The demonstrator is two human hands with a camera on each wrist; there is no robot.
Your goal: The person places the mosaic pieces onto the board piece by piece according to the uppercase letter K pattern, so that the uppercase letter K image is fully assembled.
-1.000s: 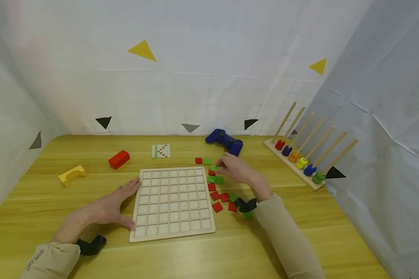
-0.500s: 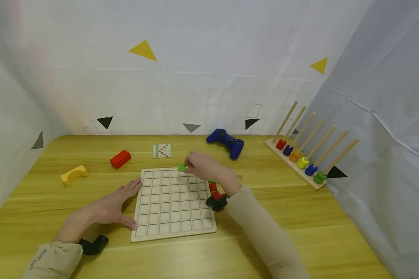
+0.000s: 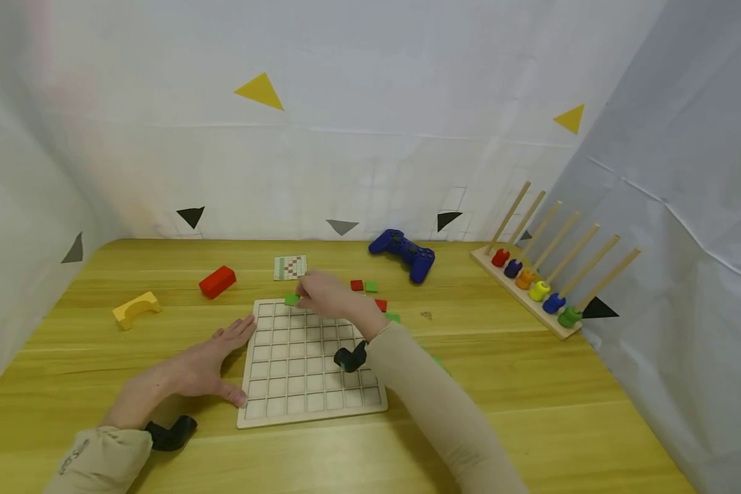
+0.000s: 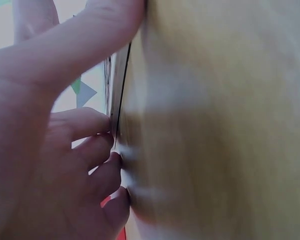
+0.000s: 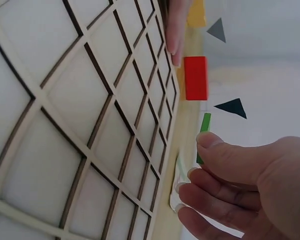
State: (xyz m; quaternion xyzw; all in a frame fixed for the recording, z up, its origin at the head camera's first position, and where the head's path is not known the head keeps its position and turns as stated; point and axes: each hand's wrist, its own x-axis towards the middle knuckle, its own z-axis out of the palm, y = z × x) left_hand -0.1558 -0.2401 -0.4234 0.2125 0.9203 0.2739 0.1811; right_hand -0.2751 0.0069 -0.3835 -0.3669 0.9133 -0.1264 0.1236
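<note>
**Left hand (image 3: 200, 367) spread, green tile (image 5: 204, 122) pinched by right hand (image 3: 326, 295)**

Grid board (image 3: 278, 369) is touched along its nine o'clock edge by the left hand; should that contact be slackened, the board could be shifted by a push. Near the eleven o'clock corner, the green tile could be laid askew if tilted in the pinch. Beyond, toward twelve, the printed card (image 3: 289, 268) could be nudged by an overreach.

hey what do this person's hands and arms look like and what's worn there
The left hand and right hand are bare, without gloves. Both arms wear beige fabric: a left sleeve with dark lettering, too small to read, and a right sleeve. A black, bent, tube-like piece shows at the left wrist, a matching piece at the right.
</note>
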